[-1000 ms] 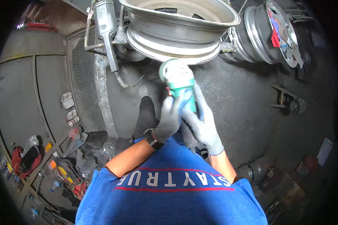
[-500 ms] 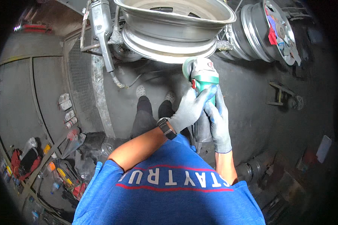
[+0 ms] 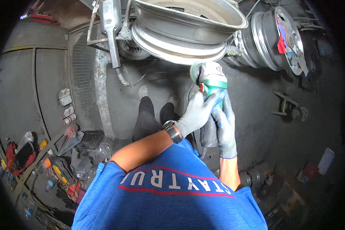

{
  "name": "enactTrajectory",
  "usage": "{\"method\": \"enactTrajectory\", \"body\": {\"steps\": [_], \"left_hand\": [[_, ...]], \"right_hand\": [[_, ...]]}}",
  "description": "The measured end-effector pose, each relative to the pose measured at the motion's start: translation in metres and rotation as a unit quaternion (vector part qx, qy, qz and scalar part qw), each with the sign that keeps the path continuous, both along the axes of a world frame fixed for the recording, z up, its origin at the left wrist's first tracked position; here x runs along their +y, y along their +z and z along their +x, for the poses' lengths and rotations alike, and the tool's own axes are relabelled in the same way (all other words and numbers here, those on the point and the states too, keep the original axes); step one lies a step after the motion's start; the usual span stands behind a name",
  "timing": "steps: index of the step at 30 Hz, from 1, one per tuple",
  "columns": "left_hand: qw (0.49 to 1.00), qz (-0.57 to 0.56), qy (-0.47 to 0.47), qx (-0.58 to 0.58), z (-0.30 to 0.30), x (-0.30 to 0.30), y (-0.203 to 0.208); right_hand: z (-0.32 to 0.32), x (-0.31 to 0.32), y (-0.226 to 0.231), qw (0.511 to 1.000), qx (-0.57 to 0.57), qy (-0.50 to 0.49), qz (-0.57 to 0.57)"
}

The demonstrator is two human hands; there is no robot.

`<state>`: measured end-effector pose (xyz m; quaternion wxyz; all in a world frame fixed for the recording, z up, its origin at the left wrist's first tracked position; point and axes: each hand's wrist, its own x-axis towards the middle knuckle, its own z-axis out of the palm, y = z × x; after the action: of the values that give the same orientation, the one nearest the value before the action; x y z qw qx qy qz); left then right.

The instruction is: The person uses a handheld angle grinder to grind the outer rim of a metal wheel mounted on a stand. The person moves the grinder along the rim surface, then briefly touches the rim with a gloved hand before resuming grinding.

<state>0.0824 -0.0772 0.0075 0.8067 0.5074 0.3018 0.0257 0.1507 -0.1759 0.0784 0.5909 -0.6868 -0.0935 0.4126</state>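
Both my hands wear grey-white work gloves and grip a green and silver angle grinder (image 3: 214, 83). My left hand (image 3: 196, 113) is closed around the left side of its body, while my right hand (image 3: 225, 130) is wrapped round the right side, near the dark rear grip (image 3: 208, 134). The round grinding disc (image 3: 196, 71) stands at the tool's front left. Just beyond it is the lower lip of a bare metal wheel rim (image 3: 180, 32), mounted on a frame; whether disc and rim touch, I cannot tell.
A second rim (image 3: 258, 36) with coloured scraps on its face hangs at the far right. Left of the near rim, a grey power tool (image 3: 110, 27) hangs with its cable. Cans (image 3: 68, 111) and bags line the left wall, and a small stand (image 3: 285, 103) sits on the right floor.
The view has shifted a little, so the rims sit slightly further right and lower. The grinder stays in both hands, close to the rim's lower lip.
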Motion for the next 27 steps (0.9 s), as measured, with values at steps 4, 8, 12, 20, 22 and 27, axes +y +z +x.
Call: {"method": "enactTrajectory", "body": {"steps": [4,8,12,20,22,27], "left_hand": [[0.982,-0.018,0.146,-0.115,-0.01,-0.01,0.006],[0.998,0.01,0.046,-0.046,0.005,0.004,0.016],[0.998,-0.033,0.031,-0.042,0.004,0.005,0.0],[0.98,-0.13,0.144,-0.034,-0.062,0.032,0.009],[0.978,-0.156,0.135,-0.038,-0.058,0.028,0.004],[0.99,-0.077,0.069,-0.092,-0.031,-0.002,-0.026]], "right_hand": [[-0.007,0.0,0.001,1.0,-0.01,0.015,-0.025],[0.002,0.0,-0.002,1.0,-0.02,0.007,-0.001],[-0.005,0.004,-0.005,1.0,-0.014,-0.009,-0.002],[-0.04,0.035,-0.005,0.982,-0.124,0.135,-0.034],[-0.037,0.033,-0.004,0.982,-0.13,0.134,-0.037],[-0.022,0.01,0.0,0.995,-0.092,0.049,-0.006]]}}
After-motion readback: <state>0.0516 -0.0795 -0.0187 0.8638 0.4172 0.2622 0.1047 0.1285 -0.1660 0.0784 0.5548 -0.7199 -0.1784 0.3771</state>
